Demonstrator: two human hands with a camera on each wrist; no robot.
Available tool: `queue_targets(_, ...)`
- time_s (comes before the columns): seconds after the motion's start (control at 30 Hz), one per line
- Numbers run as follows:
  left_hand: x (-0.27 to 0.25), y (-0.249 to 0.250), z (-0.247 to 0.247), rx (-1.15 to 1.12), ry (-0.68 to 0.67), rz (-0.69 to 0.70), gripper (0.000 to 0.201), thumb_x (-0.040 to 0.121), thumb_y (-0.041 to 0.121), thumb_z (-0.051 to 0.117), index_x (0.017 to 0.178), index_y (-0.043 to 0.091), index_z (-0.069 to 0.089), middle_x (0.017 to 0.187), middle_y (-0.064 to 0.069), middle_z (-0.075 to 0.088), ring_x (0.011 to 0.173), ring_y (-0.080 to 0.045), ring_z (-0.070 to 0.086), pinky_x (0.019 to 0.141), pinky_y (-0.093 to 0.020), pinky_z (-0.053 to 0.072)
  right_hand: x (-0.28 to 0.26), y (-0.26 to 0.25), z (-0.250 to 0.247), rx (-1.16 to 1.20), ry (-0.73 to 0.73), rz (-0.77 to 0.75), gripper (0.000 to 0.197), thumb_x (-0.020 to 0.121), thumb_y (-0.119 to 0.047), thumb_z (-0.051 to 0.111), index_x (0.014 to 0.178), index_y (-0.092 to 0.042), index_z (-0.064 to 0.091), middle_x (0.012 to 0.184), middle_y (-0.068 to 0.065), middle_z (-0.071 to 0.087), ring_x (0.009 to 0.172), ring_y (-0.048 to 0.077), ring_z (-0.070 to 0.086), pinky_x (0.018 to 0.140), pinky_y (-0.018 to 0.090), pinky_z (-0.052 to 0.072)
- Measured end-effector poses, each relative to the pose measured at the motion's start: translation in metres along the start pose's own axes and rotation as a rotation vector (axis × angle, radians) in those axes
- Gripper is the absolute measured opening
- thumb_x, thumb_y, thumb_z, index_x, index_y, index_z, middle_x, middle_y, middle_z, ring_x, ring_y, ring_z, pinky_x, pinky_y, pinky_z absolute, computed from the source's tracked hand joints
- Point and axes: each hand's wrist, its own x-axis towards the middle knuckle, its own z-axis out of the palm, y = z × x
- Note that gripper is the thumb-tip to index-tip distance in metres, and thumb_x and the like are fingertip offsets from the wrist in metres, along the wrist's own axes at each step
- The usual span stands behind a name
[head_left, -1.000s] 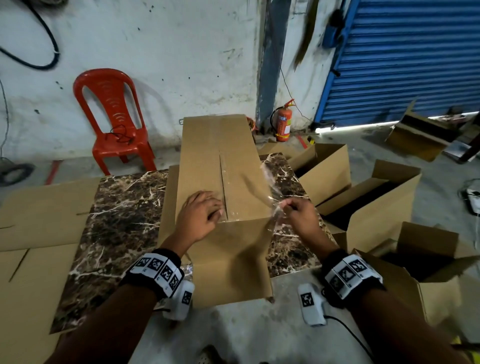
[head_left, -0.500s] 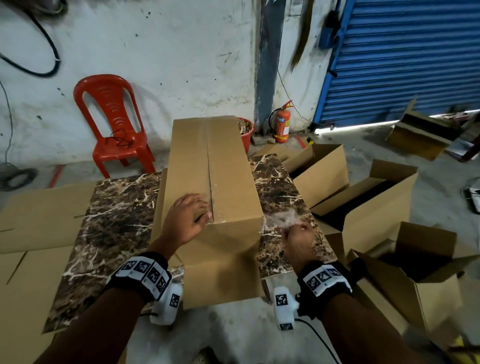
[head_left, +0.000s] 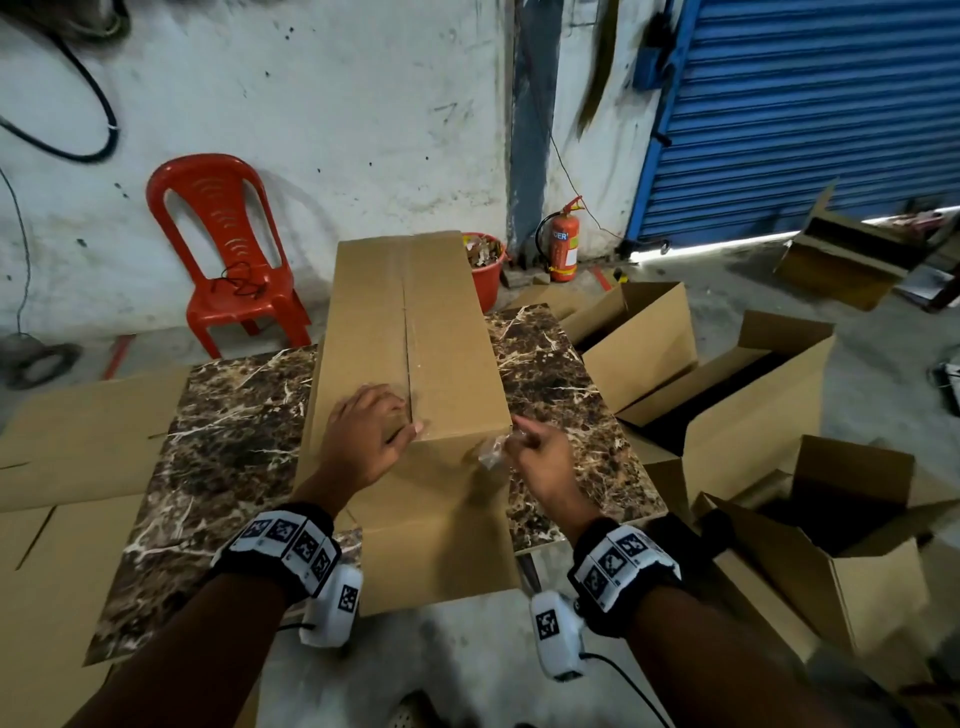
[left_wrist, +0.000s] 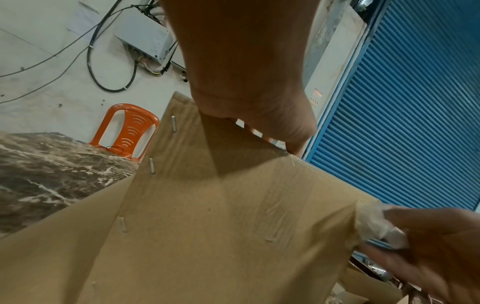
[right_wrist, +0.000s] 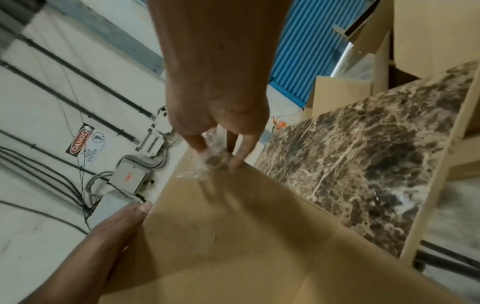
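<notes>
Box (head_left: 447, 322) under left hand (head_left: 371, 439), beside right (head_left: 540, 457)

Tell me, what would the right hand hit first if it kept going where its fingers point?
Probably the cardboard box: the right hand, pinching crumpled clear tape, points at its near corner, seemingly touching.

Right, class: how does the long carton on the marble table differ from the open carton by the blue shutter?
The table carton is closed on top; the shutter carton gapes open. The table carton lies on the marble table; the shutter carton sits on the floor. The left hand presses the table carton, the right hand pinches clear tape at its corner; no hand touches the shutter carton. Both are brown cardboard.
</notes>
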Motion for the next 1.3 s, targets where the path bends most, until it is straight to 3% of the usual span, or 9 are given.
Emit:
queue_targets(0.1,-0.001,-0.001,0.0,0.014,0.004,0.024,0.059,0.085,0.067,0.042,0.11,0.019,0.064,0.123,0.0,0.06,0.12,-0.023,0.053,0.1,-0.048,0.042,0.0,0.008,0.002,0.054,0.116,-0.093,0.009,0.088,-0.008,0.069,0.09,-0.014,0.074,0.093,0.004,0.075,0.089,0.021,0.073,0.079,0.044,0.061)
queue_targets(0.3,-0.001,0.0,-0.002,-0.008,0.017,0.009,0.061,0.084,0.07,0.043,0.11,0.019,0.064,0.123,0.0,0.06,0.121,-0.022,0.052,0.101,-0.049,0.041,-0.002,0.014,-0.021,0.666,0.354,0.242,0.012,0.087,0.007,0.061,0.094,0.0,0.068,0.099,0.017,0.073,0.081,0.026,0.073,0.064,0.031,0.062)
queue_targets(0.4,0.0,0.002,-0.003,-0.022,0.006,0.0,0.065,0.083,0.073,0.041,0.111,0.02,0.064,0.123,0.001,0.06,0.12,-0.021,0.052,0.101,-0.049,0.041,0.009,0.007,-0.037,0.621,0.368,0.203,0.016,0.093,0.001,0.053,0.107,0.0,0.062,0.101,0.019,0.069,0.073,0.022,0.067,0.058,0.028,0.057)
queue_targets(0.47,0.0,0.003,-0.004,-0.037,-0.002,-0.012,0.064,0.082,0.072,0.043,0.111,0.019,0.065,0.124,0.001,0.06,0.121,-0.02,0.052,0.102,-0.048,0.04,0.013,-0.013,-0.041,0.602,0.336,0.073,0.016,0.099,-0.005,0.043,0.095,-0.005,0.058,0.086,0.014,0.063,0.066,0.018,0.057,0.05,0.023,0.048)
queue_targets(0.63,0.001,0.009,-0.014,-0.234,-0.017,-0.072,0.062,0.078,0.063,0.053,0.115,0.016,0.068,0.127,-0.002,0.061,0.122,-0.02,0.053,0.105,-0.042,0.04,0.019,-0.069,-0.02,0.044,0.166,-0.195,0.017,0.102,-0.013,0.042,0.089,-0.017,0.054,0.09,0.0,0.058,0.08,0.016,0.06,0.072,0.033,0.058)
queue_targets(0.77,0.0,0.037,-0.035,-0.709,0.012,-0.231,0.055,0.08,0.055,0.065,0.122,0.019,0.064,0.12,0.002,0.067,0.109,-0.015,0.064,0.096,-0.041,0.052,0.019,-0.099,0.019,-0.206,0.071,-0.247,0.03,0.092,-0.008,0.061,0.119,-0.017,0.054,0.095,-0.013,0.056,0.087,0.012,0.064,0.082,0.039,0.059)
queue_targets(0.97,0.02,0.072,-0.073,-1.593,-0.162,-0.649,0.033,0.1,0.017,0.049,0.126,-0.003,0.057,0.116,-0.02,0.065,0.104,-0.031,0.065,0.082,-0.034,0.058,0.012,-0.113,0.079,-0.387,0.11,-0.402,0.035,0.081,-0.019,0.074,0.111,-0.017,0.057,0.103,-0.001,0.054,0.089,0.012,0.053,0.066,0.017,0.037)
queue_targets(1.13,0.037,0.033,-0.081,-1.561,-0.023,-0.812,0.026,0.092,-0.002,0.056,0.117,-0.009,0.06,0.101,-0.018,0.07,0.084,-0.022,0.069,0.072,-0.029,0.058,0.019,-0.119,0.106,-0.371,0.11,-0.435,0.024,0.079,-0.018,0.078,0.095,-0.019,0.06,0.075,-0.014,0.06,0.063,0.002,0.056,0.055,0.008,0.041)
queue_targets(1.3,0.052,0.009,-0.09,-1.537,0.03,-0.819,0.018,0.097,0.001,0.05,0.108,-0.001,0.065,0.089,-0.015,0.073,0.081,-0.026,0.07,0.077,-0.039,0.057,0.033,-0.131,0.131,-0.388,-0.152,-0.498,0.023,0.091,-0.011,0.064,0.11,-0.014,0.075,0.105,-0.001,0.075,0.094,0.012,0.068,0.086,0.025,0.052)
